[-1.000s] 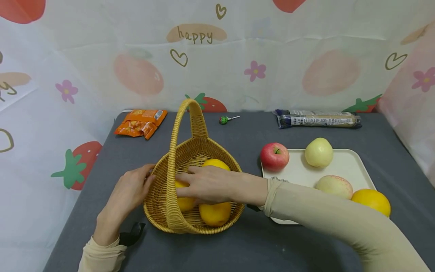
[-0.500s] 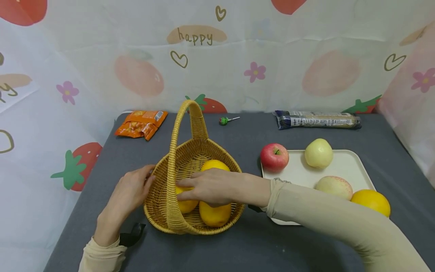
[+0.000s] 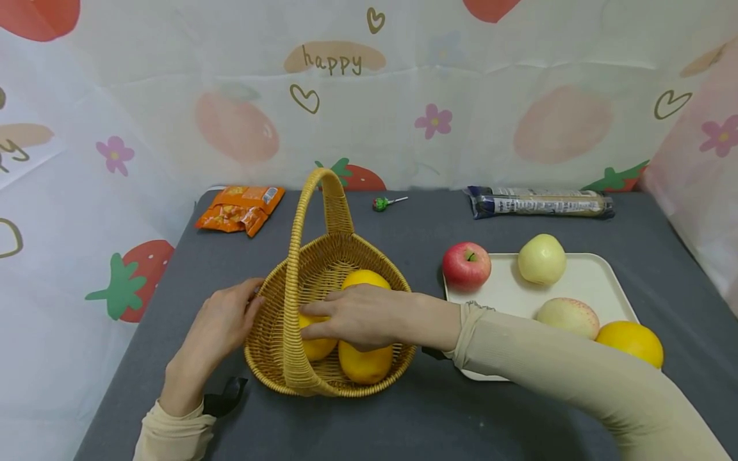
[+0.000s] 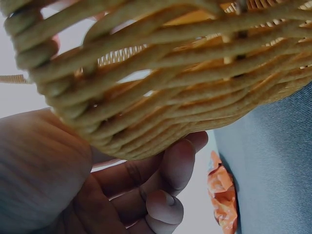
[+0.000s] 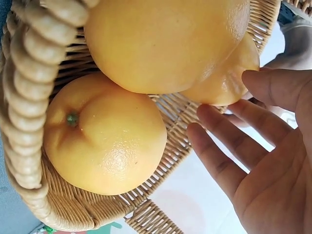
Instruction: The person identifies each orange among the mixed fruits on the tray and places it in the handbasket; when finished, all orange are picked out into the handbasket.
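Note:
A wicker basket (image 3: pixel 271 365) with a tall arched handle stands left of centre, with three oranges inside. My left hand (image 3: pixel 225 317) grips its left rim; in the left wrist view, curled fingers (image 4: pixel 175 168) lie against the outer weave. My right hand (image 3: pixel 363 320) reaches into the basket over the left orange (image 3: pixel 319 349). Its fingers are spread and nearly straight, fingertips right at that orange (image 5: pixel 219 80) in the right wrist view. The front orange (image 3: pixel 365 366) lies below the right hand, and the back orange (image 3: pixel 369 277) is partly hidden behind it.
On the right, a cream tray (image 3: pixel 599 275) bears a red apple (image 3: pixel 466 266), a pale green fruit (image 3: pixel 542 259), a peach (image 3: pixel 567 317) and another orange (image 3: pixel 631 342). Behind lie an orange snack packet (image 3: pixel 239 210), a lollipop (image 3: pixel 380 203) and a long dark-ended package (image 3: pixel 542 203).
The right hand has shifted slightly to the right over the left orange. The left hand and the basket have stayed put.

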A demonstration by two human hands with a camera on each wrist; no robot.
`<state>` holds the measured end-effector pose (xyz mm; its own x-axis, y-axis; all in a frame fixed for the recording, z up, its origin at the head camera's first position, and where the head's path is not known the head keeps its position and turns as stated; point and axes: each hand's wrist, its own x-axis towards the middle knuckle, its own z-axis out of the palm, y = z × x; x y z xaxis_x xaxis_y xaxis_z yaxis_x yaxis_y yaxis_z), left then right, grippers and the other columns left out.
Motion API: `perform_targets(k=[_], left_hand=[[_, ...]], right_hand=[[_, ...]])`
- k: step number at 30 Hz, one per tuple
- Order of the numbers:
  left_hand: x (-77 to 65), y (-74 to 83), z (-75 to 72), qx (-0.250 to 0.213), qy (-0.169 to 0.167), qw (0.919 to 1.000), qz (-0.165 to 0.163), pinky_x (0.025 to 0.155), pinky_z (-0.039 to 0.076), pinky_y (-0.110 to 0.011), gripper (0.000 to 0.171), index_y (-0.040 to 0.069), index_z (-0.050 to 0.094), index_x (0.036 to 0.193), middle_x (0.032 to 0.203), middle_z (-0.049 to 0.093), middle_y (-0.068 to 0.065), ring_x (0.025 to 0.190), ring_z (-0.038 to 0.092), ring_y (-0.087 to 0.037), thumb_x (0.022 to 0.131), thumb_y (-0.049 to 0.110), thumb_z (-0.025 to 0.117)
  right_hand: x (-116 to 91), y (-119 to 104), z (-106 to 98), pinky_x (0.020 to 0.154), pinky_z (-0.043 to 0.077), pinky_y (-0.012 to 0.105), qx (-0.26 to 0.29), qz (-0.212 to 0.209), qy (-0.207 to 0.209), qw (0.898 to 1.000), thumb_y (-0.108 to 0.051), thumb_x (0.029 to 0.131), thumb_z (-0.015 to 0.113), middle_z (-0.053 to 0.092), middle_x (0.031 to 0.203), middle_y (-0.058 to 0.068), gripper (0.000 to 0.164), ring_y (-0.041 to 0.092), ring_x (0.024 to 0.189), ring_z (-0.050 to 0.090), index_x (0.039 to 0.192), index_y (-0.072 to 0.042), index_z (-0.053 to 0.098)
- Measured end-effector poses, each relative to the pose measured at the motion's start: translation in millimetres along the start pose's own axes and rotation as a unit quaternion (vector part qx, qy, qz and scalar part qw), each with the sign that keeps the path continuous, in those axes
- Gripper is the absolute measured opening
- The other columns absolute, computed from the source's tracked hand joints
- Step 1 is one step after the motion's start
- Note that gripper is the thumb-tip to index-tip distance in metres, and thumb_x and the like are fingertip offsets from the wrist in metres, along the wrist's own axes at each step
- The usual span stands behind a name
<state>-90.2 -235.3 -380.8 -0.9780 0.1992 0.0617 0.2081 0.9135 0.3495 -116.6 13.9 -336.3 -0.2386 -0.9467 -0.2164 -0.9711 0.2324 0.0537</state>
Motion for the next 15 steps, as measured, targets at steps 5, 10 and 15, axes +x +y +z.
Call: perform_targets(k=[5,10,15], left_hand=[[0.2,0.3,-0.1,0.001,0.0,1.0,0.0,0.076,0.056,-0.05,0.03,-0.002,0.06,0.125,0.109,0.07,-0.021,0.089,0.069,-0.032,0.099,0.012,0.056],[0.1,0.5,0.0,0.001,0.001,1.0,0.0,0.076,0.056,-0.05,0.03,-0.002,0.06,0.125,0.108,0.07,-0.021,0.088,0.069,-0.032,0.099,0.012,0.056],[0.3,0.6,-0.2,0.001,0.0,1.0,-0.002,0.076,0.056,-0.051,0.03,-0.002,0.06,0.125,0.108,0.07,-0.021,0.088,0.069,-0.032,0.099,0.012,0.057]], right_hand=[[0.1,0.0,0.3,0.104,0.049,0.032,0.002,0.001,-0.002,1.0,-0.009,0.098,0.054,0.042,0.155,0.002,0.052,0.021,0.13,0.055,0.145,-0.031,0.047],[0.2,-0.1,1.0,0.102,0.05,0.031,-0.001,0.001,-0.002,1.0,-0.009,0.098,0.054,0.041,0.155,0.002,0.052,0.02,0.128,0.056,0.145,-0.031,0.046],[0.3,-0.3,0.9,0.1,0.05,0.031,-0.004,0.0,0.0,1.0,-0.01,0.099,0.054,0.041,0.155,0.002,0.052,0.02,0.126,0.058,0.145,-0.03,0.046]])
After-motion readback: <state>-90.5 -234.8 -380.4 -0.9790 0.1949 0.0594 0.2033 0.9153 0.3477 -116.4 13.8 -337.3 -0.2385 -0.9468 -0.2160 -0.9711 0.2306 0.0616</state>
